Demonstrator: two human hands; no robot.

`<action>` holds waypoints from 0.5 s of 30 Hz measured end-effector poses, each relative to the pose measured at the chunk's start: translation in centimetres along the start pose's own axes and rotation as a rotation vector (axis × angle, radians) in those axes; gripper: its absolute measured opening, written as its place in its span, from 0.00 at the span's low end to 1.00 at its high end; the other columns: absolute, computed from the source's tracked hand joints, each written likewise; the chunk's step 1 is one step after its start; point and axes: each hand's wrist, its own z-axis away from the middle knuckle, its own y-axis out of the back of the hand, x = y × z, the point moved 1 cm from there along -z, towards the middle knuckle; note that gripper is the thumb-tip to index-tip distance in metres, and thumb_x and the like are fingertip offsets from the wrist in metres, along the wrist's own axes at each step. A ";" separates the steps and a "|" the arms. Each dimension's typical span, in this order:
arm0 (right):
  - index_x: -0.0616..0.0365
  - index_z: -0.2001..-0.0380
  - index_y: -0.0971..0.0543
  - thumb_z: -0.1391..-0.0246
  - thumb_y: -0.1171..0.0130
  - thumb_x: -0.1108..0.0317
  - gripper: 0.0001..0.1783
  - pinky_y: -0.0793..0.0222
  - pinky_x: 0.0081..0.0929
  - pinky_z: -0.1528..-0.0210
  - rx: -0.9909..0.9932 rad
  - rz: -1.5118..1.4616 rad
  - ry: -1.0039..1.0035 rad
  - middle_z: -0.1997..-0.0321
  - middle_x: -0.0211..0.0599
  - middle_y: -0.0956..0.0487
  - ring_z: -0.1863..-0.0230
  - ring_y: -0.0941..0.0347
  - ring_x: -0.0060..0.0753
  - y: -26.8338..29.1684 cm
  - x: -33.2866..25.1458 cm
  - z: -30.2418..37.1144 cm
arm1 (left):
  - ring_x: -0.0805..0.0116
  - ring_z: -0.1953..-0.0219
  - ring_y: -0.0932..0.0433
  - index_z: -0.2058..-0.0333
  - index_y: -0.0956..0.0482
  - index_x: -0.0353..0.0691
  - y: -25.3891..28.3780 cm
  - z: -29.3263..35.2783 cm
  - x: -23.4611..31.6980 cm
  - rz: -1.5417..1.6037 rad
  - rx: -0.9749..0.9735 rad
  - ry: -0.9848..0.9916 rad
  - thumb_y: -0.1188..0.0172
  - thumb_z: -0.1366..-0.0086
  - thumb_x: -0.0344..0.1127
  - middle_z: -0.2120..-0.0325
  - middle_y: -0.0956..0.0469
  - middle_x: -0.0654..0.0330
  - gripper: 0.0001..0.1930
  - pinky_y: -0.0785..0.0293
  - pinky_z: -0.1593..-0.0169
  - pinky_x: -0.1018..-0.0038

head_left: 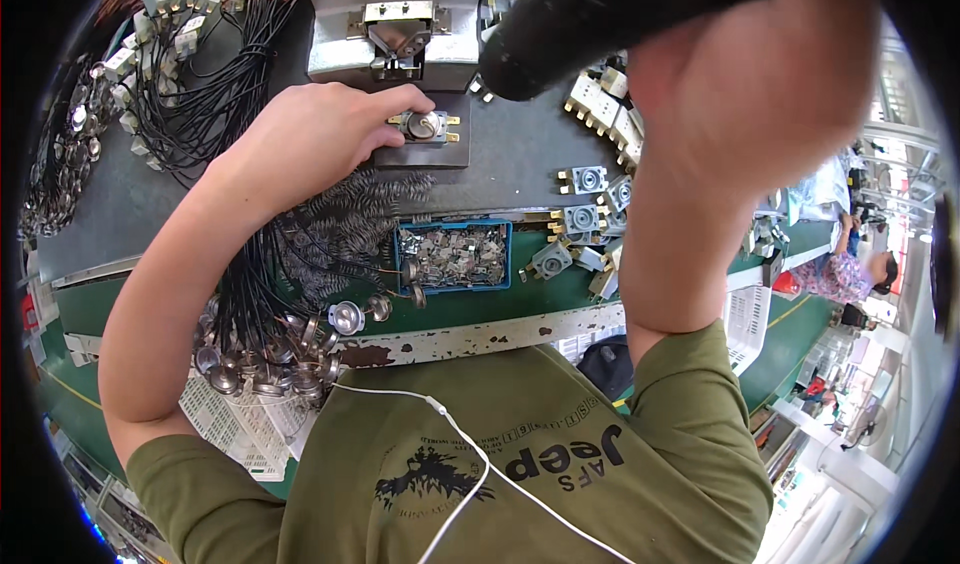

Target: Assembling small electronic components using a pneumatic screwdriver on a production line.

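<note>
My left hand (325, 124) reaches to the foot of a grey metal press (395, 59). Its thumb and index finger pinch a small switch-like part (424, 126) with a round silver top and brass terminals. The part rests on a dark metal block (440, 154) in front of the press. My right hand (745, 94) is raised at the upper right, close to the camera and smeared by motion. It is closed on a thick black handle (570, 29), with its fingers mostly hidden. What the handle joins to is out of view.
A blue tray (511, 254) of small metal pieces stands near the table's front edge, beside loose springs (340, 229). Black wire bundles (245, 74) with silver caps (265, 369) lie left. Similar switch parts (582, 220) sit right. Another person (840, 274) is far right.
</note>
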 end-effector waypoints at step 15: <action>0.62 0.56 0.23 0.42 0.28 0.74 0.15 0.27 0.18 0.76 0.080 -0.181 0.024 0.69 0.33 0.18 0.79 0.24 0.19 -8.6 -0.4 -1.0 | 0.50 0.69 0.16 0.44 0.25 0.52 0.3 0.0 0.6 -0.001 -0.075 0.072 0.41 0.29 0.38 0.75 0.17 0.53 0.16 0.23 0.65 0.55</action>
